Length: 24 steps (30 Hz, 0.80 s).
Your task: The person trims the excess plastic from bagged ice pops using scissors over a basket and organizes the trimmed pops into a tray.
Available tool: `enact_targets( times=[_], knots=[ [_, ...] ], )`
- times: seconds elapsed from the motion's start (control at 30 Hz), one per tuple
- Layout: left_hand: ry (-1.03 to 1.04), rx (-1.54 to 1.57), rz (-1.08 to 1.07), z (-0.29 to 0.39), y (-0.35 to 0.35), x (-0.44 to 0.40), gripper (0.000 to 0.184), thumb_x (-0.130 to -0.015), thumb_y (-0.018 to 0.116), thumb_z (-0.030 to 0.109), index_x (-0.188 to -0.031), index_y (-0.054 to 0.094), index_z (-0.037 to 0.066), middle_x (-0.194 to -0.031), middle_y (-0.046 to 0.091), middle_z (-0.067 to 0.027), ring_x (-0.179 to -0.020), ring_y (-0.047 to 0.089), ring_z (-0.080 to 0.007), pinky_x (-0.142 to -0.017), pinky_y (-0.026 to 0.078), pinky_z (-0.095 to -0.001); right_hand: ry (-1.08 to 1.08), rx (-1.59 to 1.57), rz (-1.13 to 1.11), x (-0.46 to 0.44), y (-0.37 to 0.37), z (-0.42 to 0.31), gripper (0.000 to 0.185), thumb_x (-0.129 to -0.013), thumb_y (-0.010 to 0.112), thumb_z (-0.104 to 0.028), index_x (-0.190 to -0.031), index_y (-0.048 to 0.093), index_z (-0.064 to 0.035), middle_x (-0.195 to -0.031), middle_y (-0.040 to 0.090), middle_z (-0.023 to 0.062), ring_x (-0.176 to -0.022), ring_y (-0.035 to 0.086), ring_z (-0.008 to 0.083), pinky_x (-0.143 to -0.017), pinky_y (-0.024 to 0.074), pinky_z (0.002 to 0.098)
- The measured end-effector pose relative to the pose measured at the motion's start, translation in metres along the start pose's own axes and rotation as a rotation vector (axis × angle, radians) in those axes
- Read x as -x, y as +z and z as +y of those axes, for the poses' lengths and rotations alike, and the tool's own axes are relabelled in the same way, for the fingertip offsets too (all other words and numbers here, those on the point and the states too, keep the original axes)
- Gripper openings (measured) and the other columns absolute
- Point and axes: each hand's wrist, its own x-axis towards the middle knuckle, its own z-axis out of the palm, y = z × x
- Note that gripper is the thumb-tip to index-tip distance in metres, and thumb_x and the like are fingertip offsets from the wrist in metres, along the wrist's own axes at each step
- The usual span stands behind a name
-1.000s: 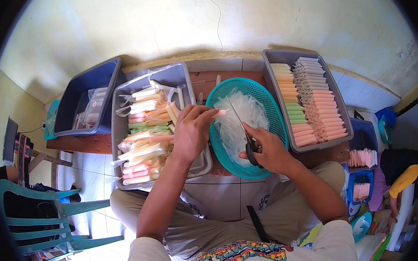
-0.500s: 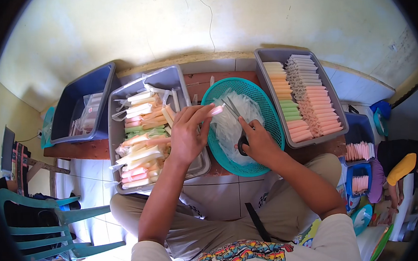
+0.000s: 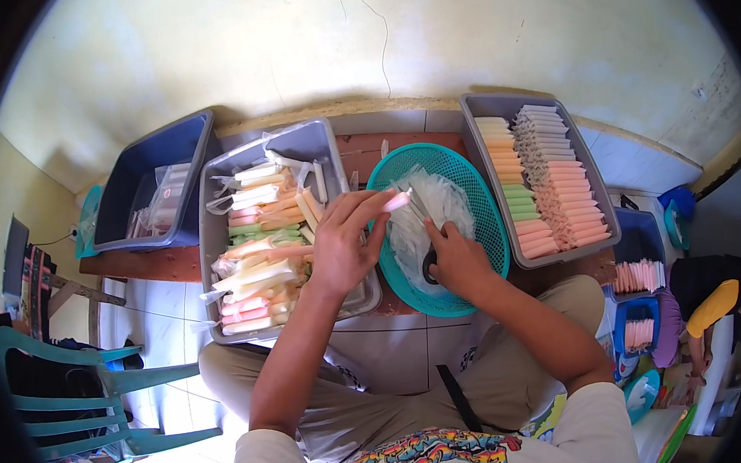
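Note:
A pink filled plastic stick (image 3: 397,201) is pinched in my left hand (image 3: 347,240), its tip pointing right over the turquoise basket (image 3: 496,224). My right hand (image 3: 457,260) is closed on black-handled scissors (image 3: 421,210), whose blades lie close to the tip of the stick. Cut clear plastic pieces (image 3: 436,195) fill the basket beneath. Left of my left hand, a grey tub (image 3: 328,145) holds loose wrapped sticks in white, orange, pink and green. A second grey tub (image 3: 597,167) at the right holds sticks laid in neat rows.
A dark blue tub (image 3: 121,183) with a few packed bags stands at the far left. A green plastic chair (image 3: 70,390) is at the lower left. Blue containers (image 3: 635,236) of pink sticks stand at the right, near another person (image 3: 714,299). The wall (image 3: 291,49) rises behind.
Both hands shifted slightly. The scissor blades, spread half a second ago, now look closer together at the tip of the stick, which remains in my left hand.

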Motion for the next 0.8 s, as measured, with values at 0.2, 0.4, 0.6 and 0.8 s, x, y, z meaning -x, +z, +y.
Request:
enact_targets(
  times=[0.2, 0.4, 0.6, 0.8],
  knots=[
    [0.024, 0.046, 0.020, 0.007, 0.000, -0.004, 0.047, -0.089, 0.081, -0.009, -0.133, 0.078, 0.008, -0.118, 0.078, -0.0135, -0.101, 0.077, -0.0314, -0.084, 0.063, -0.0389, -0.033, 0.065, 0.026, 0.005, -0.017, -0.005, 0.086, -0.085, 0.087, -0.024, -0.161, 0.052, -0.0041, -0.130, 0.063, 0.0237, -0.099, 0.078, 0.0421, -0.082, 0.0650, 0.0513],
    [-0.082, 0.110, -0.045, 0.019, -0.001, -0.010, 0.059, -0.091, 0.081, -0.008, -0.146, 0.071, 0.008, -0.116, 0.078, -0.0137, -0.098, 0.078, -0.0242, -0.081, 0.064, -0.0350, -0.162, -0.116, 0.148, 0.013, -0.040, 0.005, 0.074, -0.088, 0.090, -0.030, -0.152, 0.061, -0.0065, -0.124, 0.070, 0.0180, -0.100, 0.078, 0.0360, -0.087, 0.0646, 0.0476],
    [-0.183, 0.292, -0.058, 0.040, 0.019, -0.018, 0.077, -0.093, 0.079, -0.011, -0.163, 0.056, 0.010, -0.117, 0.077, -0.0117, -0.101, 0.075, -0.0167, -0.086, 0.066, -0.0342, -0.344, -0.631, 0.264, 0.019, -0.077, 0.012, 0.052, -0.095, 0.085, -0.019, -0.142, 0.068, -0.0045, -0.115, 0.075, 0.0154, -0.098, 0.078, 0.0291, -0.084, 0.0630, 0.0441],
    [-0.257, 0.469, -0.048, 0.061, 0.064, -0.031, 0.071, -0.096, 0.078, -0.010, -0.160, 0.057, 0.009, -0.120, 0.075, -0.0098, -0.109, 0.074, -0.0159, -0.088, 0.067, -0.0336, -0.323, -0.728, 0.412, 0.028, -0.082, 0.035, 0.039, -0.098, 0.084, -0.019, -0.131, 0.074, -0.0020, -0.119, 0.078, 0.0152, -0.100, 0.079, 0.0277, -0.081, 0.0637, 0.0394]
  ],
)
